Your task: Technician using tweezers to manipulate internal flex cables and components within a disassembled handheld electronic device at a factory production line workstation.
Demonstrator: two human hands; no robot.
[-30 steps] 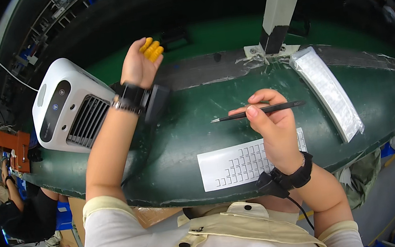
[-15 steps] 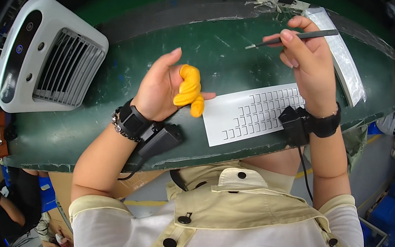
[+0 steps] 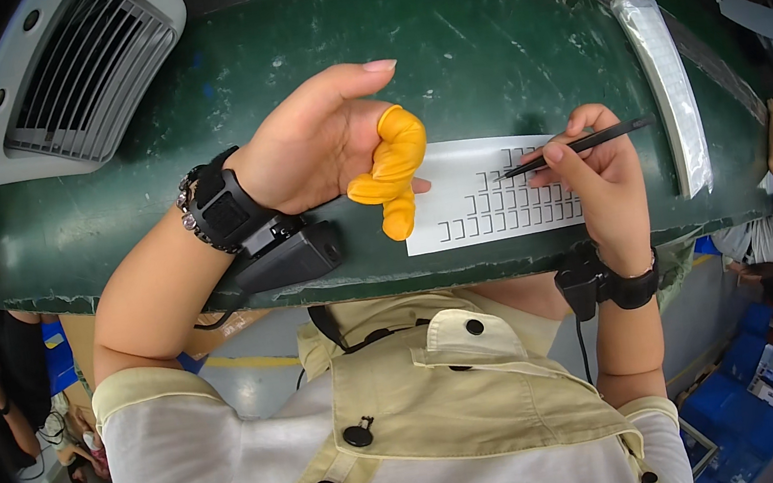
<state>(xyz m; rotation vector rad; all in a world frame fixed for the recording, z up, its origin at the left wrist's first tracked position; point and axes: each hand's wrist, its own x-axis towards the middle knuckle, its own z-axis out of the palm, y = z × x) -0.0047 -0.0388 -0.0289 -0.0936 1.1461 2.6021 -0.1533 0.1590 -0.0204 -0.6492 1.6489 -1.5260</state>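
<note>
My left hand (image 3: 314, 148) is raised over the green table, its thumb stretched away from the loosely curled fingers. Yellow finger cots (image 3: 399, 156) cover some of those fingertips, and I see nothing held in the palm. Black tweezers (image 3: 581, 146) are pinched in my right hand (image 3: 604, 186), with their thin tip pointing left. That tip is over a white sheet (image 3: 443, 224) printed with rows of small open brackets. Whether the tip touches the paper, or grips anything tiny, I cannot make out. My right fingers hide part of the sheet's right side.
A white fan heater (image 3: 85, 66) stands at the far left of the green table (image 3: 309, 40). Along the right side lies a long strip in clear plastic (image 3: 667, 93). Black devices on wrist straps (image 3: 285, 256) sit at both wrists. Other people are at both sides.
My right hand has brought the tweezers down and nearer, from above the far table onto the printed sheet. My left hand keeps its curled pose. The whole view has shifted, cropping the heater.
</note>
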